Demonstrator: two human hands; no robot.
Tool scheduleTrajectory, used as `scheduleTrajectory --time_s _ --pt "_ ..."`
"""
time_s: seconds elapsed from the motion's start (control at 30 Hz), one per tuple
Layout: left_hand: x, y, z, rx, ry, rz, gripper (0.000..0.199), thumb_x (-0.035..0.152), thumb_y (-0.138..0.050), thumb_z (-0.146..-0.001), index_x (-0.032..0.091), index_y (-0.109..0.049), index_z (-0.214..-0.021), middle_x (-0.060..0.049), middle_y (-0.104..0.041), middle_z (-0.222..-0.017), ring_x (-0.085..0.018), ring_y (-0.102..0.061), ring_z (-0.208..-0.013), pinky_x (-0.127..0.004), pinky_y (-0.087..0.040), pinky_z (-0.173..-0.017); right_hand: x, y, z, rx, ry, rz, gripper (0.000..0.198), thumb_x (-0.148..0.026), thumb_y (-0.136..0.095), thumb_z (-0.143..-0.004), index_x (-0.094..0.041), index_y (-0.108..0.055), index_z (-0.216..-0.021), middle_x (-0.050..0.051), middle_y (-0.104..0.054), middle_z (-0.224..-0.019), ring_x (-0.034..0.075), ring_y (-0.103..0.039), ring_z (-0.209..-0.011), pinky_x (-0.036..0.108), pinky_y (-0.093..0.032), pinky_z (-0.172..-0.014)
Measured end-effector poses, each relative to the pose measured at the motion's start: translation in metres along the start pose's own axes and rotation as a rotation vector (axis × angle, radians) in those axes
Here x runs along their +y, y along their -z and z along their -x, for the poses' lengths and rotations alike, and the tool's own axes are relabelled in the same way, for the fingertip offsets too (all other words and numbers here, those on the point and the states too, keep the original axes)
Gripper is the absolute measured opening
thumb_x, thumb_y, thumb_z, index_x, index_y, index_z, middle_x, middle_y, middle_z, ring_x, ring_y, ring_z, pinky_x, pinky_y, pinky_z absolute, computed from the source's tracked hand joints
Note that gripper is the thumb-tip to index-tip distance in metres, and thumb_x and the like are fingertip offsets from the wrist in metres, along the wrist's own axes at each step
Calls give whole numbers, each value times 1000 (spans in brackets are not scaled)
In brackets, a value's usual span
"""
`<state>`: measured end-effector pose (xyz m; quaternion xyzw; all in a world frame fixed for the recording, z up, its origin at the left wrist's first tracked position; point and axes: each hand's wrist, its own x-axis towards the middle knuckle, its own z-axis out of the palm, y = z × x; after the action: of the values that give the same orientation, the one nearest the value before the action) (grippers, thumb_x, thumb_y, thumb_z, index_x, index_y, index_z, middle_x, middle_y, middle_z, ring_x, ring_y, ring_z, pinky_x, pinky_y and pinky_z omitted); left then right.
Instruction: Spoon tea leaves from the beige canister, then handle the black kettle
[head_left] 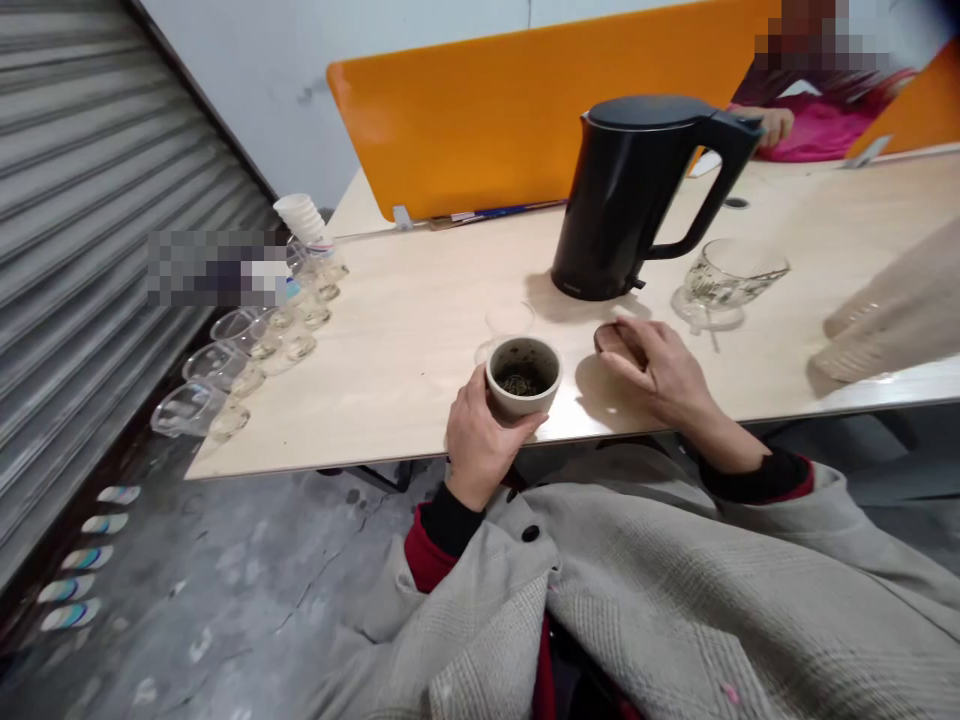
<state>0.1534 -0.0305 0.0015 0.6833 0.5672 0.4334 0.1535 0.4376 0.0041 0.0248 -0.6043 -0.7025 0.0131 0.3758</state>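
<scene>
My left hand point(482, 440) is wrapped round a pale grey cup point(523, 404) near the table's front edge. Dark, leaf-like bits, which look like tea leaves, lie in the bottom of the cup. To its right, my right hand point(664, 375) has its thumb and fingers closed on a small round brown piece point(611, 342), perhaps a lid; the hand covers part of it. Behind both hands stands a black electric kettle point(607, 210), upright, its handle to the right. A clear glass bowl point(739, 275) with a patterned side is beyond my right hand.
Several clear glasses point(217, 370) line the table's left end, with stacked white cups point(300, 215) behind them. An orange divider point(465, 130) runs along the back. Wrapped cups point(892, 310) lie at the right. Another person's hand point(776, 125) shows past the divider.
</scene>
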Motion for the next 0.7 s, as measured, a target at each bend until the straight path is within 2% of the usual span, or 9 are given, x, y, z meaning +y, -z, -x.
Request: scheduleTrajectory --time_s 0.13,0.23,0.33,0.4,0.47,0.57,0.6,0.7 --pt "-3 -1 1 11 -3 22 94 56 -95 -73 24 -51 -150 -16 -71 -140 -36 -70 -129 -54 -57 -109 21 -8 13 -115 14 137 73 -73 -67 -88 -20 -70 -138 24 -68 -135 46 -67 -120 70 -56 -101" --pt "-4 -1 1 15 -4 12 93 55 -95 -73 25 -52 -150 -16 -72 -139 -36 -72 -126 -54 -58 -107 22 -1 13 -142 14 81 69 -71 -69 -88 -20 -70 -135 24 -66 -143 46 -64 -129 71 -54 -106" --pt "-6 -1 1 39 -29 -20 93 55 -96 -72 27 -53 -150 -15 -72 -139 -37 -72 -125 -53 -60 -105 27 17 10 75 -140 -43 61 -67 -69 -91 -22 -67 -133 20 -74 -130 39 -72 -117 65 -59 -99" --pt "-6 -1 1 48 -38 -36 93 56 -95 -72 27 -53 -150 -15 -73 -138 -37 -73 -123 -53 -60 -105 36 30 5 292 -298 -122 60 -63 -69 -91 -21 -64 -133 16 -77 -114 34 -76 -98 56 -64 -87" --pt "-6 -1 1 47 -35 -43 93 57 -95 -71 27 -53 -149 -15 -73 -138 -37 -73 -122 -53 -60 -104 50 41 -5 446 -414 -214 64 -58 -72 -89 -19 -58 -139 13 -77 -103 29 -76 -82 47 -64 -73" --pt "-4 0 1 32 -22 -31 92 56 -95 -72 26 -53 -149 -15 -72 -139 -37 -72 -125 -54 -59 -106 76 51 -31 547 -537 -298 74 -41 -77 -82 -14 -52 -147 10 -75 -90 25 -72 -65 36 -55 -53" --pt "-3 0 1 26 -17 -23 92 56 -95 -72 26 -53 -148 -15 -72 -139 -37 -72 -126 -54 -59 -107 84 52 -41 567 -578 -282 71 -35 -77 -81 -12 -54 -145 9 -74 -88 24 -70 -61 34 -51 -48" --pt "-1 0 1 13 -3 1 92 57 -95 -73 25 -54 -148 -15 -71 -139 -36 -70 -128 -55 -57 -110 107 52 -66 562 -615 -176 38 -25 -69 -84 -11 -68 -120 10 -72 -82 19 -67 -56 30 -45 -46"
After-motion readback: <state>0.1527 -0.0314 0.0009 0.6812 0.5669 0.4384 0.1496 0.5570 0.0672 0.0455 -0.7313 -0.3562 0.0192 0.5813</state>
